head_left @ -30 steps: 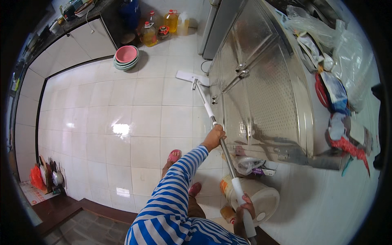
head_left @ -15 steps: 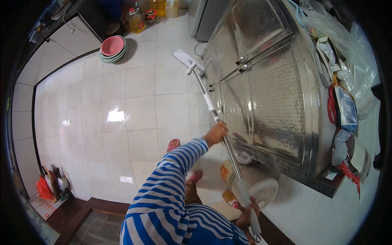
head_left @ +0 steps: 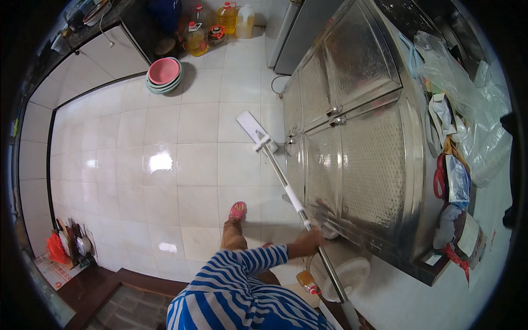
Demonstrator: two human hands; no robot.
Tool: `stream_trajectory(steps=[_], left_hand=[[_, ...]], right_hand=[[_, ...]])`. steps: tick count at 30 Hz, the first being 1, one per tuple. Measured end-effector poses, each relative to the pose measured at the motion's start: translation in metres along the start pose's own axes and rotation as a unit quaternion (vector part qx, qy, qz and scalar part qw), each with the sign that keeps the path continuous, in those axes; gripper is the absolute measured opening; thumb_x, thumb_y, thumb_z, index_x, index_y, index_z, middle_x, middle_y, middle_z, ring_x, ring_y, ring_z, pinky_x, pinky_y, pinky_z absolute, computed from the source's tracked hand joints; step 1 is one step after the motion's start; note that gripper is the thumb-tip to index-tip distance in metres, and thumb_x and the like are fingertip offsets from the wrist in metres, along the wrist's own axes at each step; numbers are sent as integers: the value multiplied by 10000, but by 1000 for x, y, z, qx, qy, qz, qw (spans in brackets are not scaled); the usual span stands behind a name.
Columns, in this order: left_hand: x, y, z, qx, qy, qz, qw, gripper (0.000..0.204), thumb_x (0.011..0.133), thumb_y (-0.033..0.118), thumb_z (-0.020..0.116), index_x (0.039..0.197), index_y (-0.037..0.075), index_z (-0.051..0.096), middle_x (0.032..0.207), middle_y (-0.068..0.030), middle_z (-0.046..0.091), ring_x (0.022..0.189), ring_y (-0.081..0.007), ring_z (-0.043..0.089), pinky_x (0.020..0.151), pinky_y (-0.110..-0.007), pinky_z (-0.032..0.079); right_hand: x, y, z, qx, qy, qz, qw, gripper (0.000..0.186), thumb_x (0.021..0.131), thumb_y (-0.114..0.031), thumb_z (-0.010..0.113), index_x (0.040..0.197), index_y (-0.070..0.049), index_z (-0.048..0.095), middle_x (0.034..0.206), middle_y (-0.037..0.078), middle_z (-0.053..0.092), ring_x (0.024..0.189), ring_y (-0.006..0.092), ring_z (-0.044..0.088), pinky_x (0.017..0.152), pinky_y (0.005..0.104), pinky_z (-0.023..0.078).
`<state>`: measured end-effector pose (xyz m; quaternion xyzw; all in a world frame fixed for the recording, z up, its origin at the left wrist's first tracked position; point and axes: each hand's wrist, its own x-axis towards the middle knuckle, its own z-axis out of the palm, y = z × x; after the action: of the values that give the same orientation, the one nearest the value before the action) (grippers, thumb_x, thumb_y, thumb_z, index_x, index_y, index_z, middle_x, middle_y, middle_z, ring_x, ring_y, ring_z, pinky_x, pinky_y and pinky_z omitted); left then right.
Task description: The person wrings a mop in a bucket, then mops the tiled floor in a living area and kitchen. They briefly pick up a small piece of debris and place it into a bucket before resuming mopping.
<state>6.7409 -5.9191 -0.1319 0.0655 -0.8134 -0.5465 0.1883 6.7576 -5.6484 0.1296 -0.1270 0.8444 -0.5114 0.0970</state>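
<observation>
A flat mop with a white rectangular head [head_left: 257, 131] rests on the tiled floor beside the metal cabinet. Its white and silver pole [head_left: 287, 188] slants back toward me at the lower right. My left hand [head_left: 307, 243], slightly blurred, is wrapped round the middle of the pole. Near the grey grip at the pole's end, my right hand [head_left: 363, 324] is mostly cut off by the lower edge, with only a little of it showing. Beside the lower pole are a bottle of orange-brown liquid [head_left: 308, 281] and a round whitish tub [head_left: 352, 275].
The metal cabinet [head_left: 368, 143] lines the right side, with bags and packets on top. Stacked basins, the upper one pink [head_left: 164, 71], stand on the floor at the far left. Behind them are several oil bottles [head_left: 226, 19]. Pans and boards [head_left: 74, 242] lean at the near left.
The mop head has come back across the floor toward me. My left hand has moved nearer to my body with the pole, and my right hand has slid toward the lower edge.
</observation>
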Motion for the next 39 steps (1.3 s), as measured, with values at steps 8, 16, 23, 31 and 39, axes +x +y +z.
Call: stream_trajectory(steps=[8, 16, 23, 31, 39], left_hand=[[86, -166, -255, 202, 40, 65, 976, 84, 575, 47, 625, 630, 56, 562, 706, -138, 513, 748, -327, 511, 677, -416, 437], [84, -145, -376, 208, 291, -4, 934, 242, 664, 142, 748, 805, 68, 565, 994, -133, 527, 918, -311, 536, 760, -364, 476], [66, -130, -429, 77, 449, 36, 889, 225, 662, -52, 644, 810, 16, 489, 852, -120, 527, 780, -289, 525, 690, -316, 448], [49, -178, -489, -152, 541, 105, 820, 196, 843, -3, 466, 1037, 18, 491, 1046, -73, 491, 956, -162, 493, 841, -276, 415], [64, -186, -464, -324, 672, 91, 659, 110, 827, 21, 495, 935, 40, 506, 930, -45, 501, 834, -132, 490, 740, -255, 423]], right_hand=[[121, -70, 228, 91, -257, -236, 933, 433, 775, -336, 696, 968, 3, 508, 1052, 242, 582, 858, 261, 614, 735, 360, 517], [168, -127, 472, 41, -254, -402, 879, 283, 707, -7, 682, 972, 15, 583, 1051, 217, 602, 909, 298, 628, 768, 340, 510], [161, -146, 597, 85, -207, -406, 886, 243, 751, -136, 699, 943, -15, 611, 1050, 227, 602, 929, 321, 624, 789, 352, 508], [142, -194, 683, 84, -267, -491, 825, 194, 727, -168, 690, 866, -63, 605, 1011, 239, 599, 850, 371, 623, 741, 373, 508], [143, -197, 681, -89, -418, -487, 762, 167, 694, -104, 636, 857, -120, 603, 1034, 118, 606, 832, 319, 622, 692, 354, 503]])
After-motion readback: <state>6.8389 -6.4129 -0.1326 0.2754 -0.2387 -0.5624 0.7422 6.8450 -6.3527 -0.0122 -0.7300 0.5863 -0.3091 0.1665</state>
